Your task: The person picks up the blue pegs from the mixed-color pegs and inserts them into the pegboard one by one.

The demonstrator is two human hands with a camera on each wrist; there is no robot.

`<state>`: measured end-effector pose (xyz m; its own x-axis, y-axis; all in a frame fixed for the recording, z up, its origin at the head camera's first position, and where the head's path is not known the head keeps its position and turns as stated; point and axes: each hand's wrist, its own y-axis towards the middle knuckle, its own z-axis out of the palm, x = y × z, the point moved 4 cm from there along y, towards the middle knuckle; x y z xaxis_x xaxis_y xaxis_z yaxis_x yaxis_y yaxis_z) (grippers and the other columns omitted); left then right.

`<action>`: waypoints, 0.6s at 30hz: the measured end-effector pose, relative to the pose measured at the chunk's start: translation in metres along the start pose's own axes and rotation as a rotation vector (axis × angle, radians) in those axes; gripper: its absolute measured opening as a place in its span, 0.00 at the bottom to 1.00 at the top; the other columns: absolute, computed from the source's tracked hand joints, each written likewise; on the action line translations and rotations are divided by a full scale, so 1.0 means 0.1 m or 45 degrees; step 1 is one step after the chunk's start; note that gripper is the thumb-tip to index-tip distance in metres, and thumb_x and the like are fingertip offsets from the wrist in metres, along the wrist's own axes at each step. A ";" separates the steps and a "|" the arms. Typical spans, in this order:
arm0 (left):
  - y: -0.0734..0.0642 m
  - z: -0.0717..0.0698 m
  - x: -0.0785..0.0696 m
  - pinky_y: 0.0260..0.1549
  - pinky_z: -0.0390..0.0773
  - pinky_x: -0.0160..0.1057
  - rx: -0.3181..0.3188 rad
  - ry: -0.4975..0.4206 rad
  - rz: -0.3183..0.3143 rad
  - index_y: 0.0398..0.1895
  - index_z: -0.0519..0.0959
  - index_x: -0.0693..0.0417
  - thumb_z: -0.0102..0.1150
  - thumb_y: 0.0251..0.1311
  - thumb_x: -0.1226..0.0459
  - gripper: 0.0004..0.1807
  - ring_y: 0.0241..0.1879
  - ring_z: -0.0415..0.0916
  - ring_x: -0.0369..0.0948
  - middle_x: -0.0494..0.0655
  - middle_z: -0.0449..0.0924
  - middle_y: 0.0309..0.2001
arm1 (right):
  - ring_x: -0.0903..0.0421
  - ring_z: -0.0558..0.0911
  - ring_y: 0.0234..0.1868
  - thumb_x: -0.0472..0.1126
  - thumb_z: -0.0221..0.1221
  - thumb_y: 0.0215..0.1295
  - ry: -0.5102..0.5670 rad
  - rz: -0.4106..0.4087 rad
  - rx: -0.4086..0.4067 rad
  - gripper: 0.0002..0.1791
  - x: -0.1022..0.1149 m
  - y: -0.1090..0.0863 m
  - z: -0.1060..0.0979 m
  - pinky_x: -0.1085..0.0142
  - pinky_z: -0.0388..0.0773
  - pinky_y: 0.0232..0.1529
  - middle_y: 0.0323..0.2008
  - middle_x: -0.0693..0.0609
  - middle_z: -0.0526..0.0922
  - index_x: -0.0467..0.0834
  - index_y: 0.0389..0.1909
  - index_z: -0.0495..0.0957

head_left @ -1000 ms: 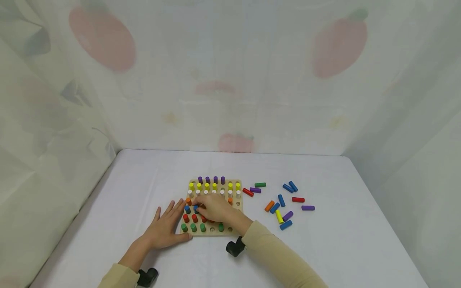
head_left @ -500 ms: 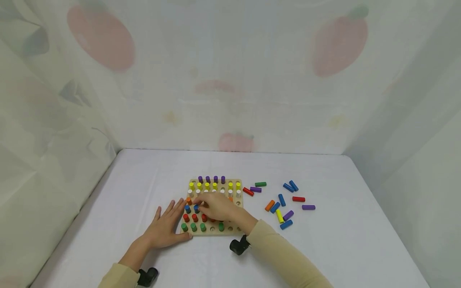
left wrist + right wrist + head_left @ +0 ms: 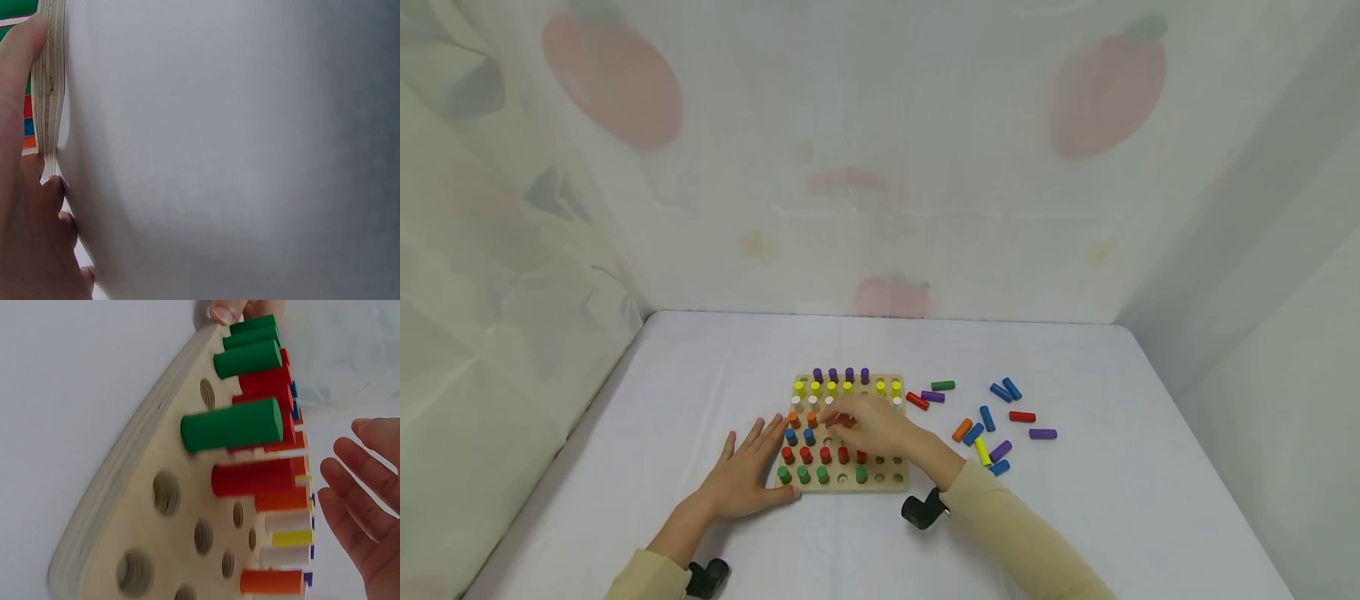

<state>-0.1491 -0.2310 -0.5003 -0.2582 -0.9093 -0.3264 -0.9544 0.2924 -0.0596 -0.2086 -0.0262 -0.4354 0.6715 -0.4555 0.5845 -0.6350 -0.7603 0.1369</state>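
A wooden pegboard (image 3: 891, 487) holds upright pegs in rows of one colour each: green (image 3: 822, 474), red (image 3: 806, 456), blue (image 3: 791, 437), orange (image 3: 812, 421), white (image 3: 797, 404), yellow (image 3: 816, 389) and purple (image 3: 849, 375). My left hand (image 3: 741, 471) lies spread along the board's left side, thumb at its near corner; the left wrist view shows fingertips against the board's layered edge (image 3: 51, 81). Above the board's middle hovers my right hand (image 3: 876, 427), covering part of the orange and white rows. In the right wrist view its loosely bent fingers (image 3: 350, 515) hold nothing.
Loose pegs lie right of the board, among them a green peg (image 3: 943, 386), a red peg (image 3: 1022, 417), a yellow peg (image 3: 982, 452) and several blue ones. A white cloth covers the table (image 3: 715, 358). Patterned curtains (image 3: 880, 167) hang behind and beside it.
My right hand has moved right, away from the second orange peg, which now shows standing in its row. The blue row's bare holes come into view. The left hand stays in place.
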 end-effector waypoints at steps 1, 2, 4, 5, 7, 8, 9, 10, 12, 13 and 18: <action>0.00 0.00 0.00 0.61 0.38 0.68 0.001 0.001 -0.002 0.72 0.48 0.48 0.54 0.40 0.29 0.59 0.70 0.43 0.55 0.48 0.47 0.72 | 0.66 0.75 0.38 0.41 0.54 0.65 0.002 -0.011 -0.015 0.10 -0.01 -0.02 -0.02 0.77 0.75 0.39 0.42 0.60 0.81 0.48 0.46 0.78; 0.00 0.00 0.00 0.61 0.38 0.68 0.002 0.001 -0.004 0.73 0.48 0.48 0.54 0.40 0.29 0.59 0.70 0.43 0.55 0.48 0.47 0.72 | 0.66 0.75 0.38 0.41 0.54 0.65 0.007 -0.021 -0.032 0.10 -0.02 -0.04 -0.04 0.76 0.76 0.39 0.41 0.60 0.81 0.48 0.45 0.78; 0.00 0.00 -0.01 0.61 0.38 0.68 0.005 0.004 -0.010 0.72 0.48 0.48 0.54 0.40 0.29 0.59 0.71 0.43 0.55 0.48 0.47 0.72 | 0.66 0.75 0.37 0.41 0.54 0.65 0.025 -0.027 -0.057 0.09 -0.04 -0.09 -0.08 0.76 0.76 0.37 0.40 0.60 0.80 0.48 0.44 0.78; 0.00 0.00 -0.01 0.61 0.38 0.68 0.007 0.002 -0.014 0.72 0.48 0.48 0.54 0.40 0.29 0.59 0.71 0.43 0.55 0.48 0.47 0.72 | 0.66 0.75 0.37 0.41 0.55 0.65 0.032 -0.023 -0.068 0.09 -0.06 -0.11 -0.09 0.76 0.76 0.37 0.40 0.60 0.80 0.48 0.44 0.78; 0.00 0.00 -0.01 0.62 0.38 0.68 0.010 -0.002 -0.019 0.72 0.48 0.48 0.55 0.40 0.29 0.59 0.71 0.43 0.55 0.48 0.47 0.72 | 0.67 0.75 0.38 0.42 0.55 0.65 0.040 -0.008 -0.085 0.10 -0.08 -0.16 -0.13 0.77 0.76 0.37 0.40 0.60 0.80 0.48 0.45 0.79; 0.00 0.00 -0.02 0.62 0.38 0.68 0.012 -0.004 -0.022 0.72 0.48 0.48 0.55 0.40 0.29 0.59 0.71 0.42 0.55 0.48 0.47 0.72 | 0.67 0.76 0.38 0.42 0.55 0.65 0.043 0.001 -0.092 0.10 -0.09 -0.19 -0.15 0.77 0.76 0.38 0.40 0.60 0.80 0.48 0.45 0.78; 0.00 0.00 -0.02 0.62 0.37 0.68 0.014 -0.006 -0.024 0.72 0.49 0.48 0.55 0.40 0.29 0.59 0.71 0.42 0.55 0.48 0.47 0.72 | 0.67 0.76 0.38 0.42 0.55 0.65 0.041 0.010 -0.097 0.10 -0.10 -0.21 -0.18 0.76 0.77 0.38 0.40 0.60 0.80 0.48 0.45 0.78; 0.00 0.00 -0.02 0.62 0.37 0.68 0.015 -0.009 -0.026 0.72 0.49 0.48 0.55 0.40 0.29 0.59 0.71 0.42 0.55 0.48 0.47 0.72 | 0.67 0.76 0.39 0.42 0.55 0.65 0.045 0.018 -0.103 0.10 -0.11 -0.23 -0.20 0.75 0.77 0.39 0.39 0.59 0.80 0.47 0.46 0.78; -0.01 0.00 -0.02 0.61 0.37 0.68 0.018 -0.008 -0.026 0.72 0.48 0.48 0.55 0.40 0.29 0.59 0.71 0.42 0.55 0.48 0.47 0.72 | 0.66 0.76 0.40 0.41 0.55 0.65 0.067 0.024 -0.120 0.11 -0.13 -0.26 -0.24 0.71 0.78 0.41 0.40 0.58 0.80 0.47 0.46 0.78; -0.01 -0.01 -0.02 0.61 0.37 0.68 0.018 -0.008 -0.026 0.72 0.48 0.48 0.55 0.40 0.29 0.59 0.71 0.42 0.55 0.48 0.47 0.72 | 0.65 0.77 0.41 0.40 0.55 0.65 0.087 0.023 -0.130 0.11 -0.14 -0.28 -0.26 0.68 0.79 0.42 0.41 0.56 0.81 0.46 0.47 0.78; -0.01 -0.01 -0.03 0.62 0.38 0.68 0.015 -0.005 -0.021 0.72 0.48 0.48 0.55 0.39 0.29 0.59 0.71 0.43 0.55 0.48 0.47 0.72 | 0.64 0.77 0.43 0.38 0.55 0.64 0.141 0.040 -0.189 0.11 -0.21 -0.37 -0.35 0.65 0.80 0.43 0.43 0.56 0.80 0.46 0.46 0.77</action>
<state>-0.1478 -0.2293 -0.4982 -0.2416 -0.9128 -0.3291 -0.9568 0.2807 -0.0761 -0.2124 0.0277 -0.4246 0.6093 -0.4183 0.6737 -0.7100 -0.6661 0.2286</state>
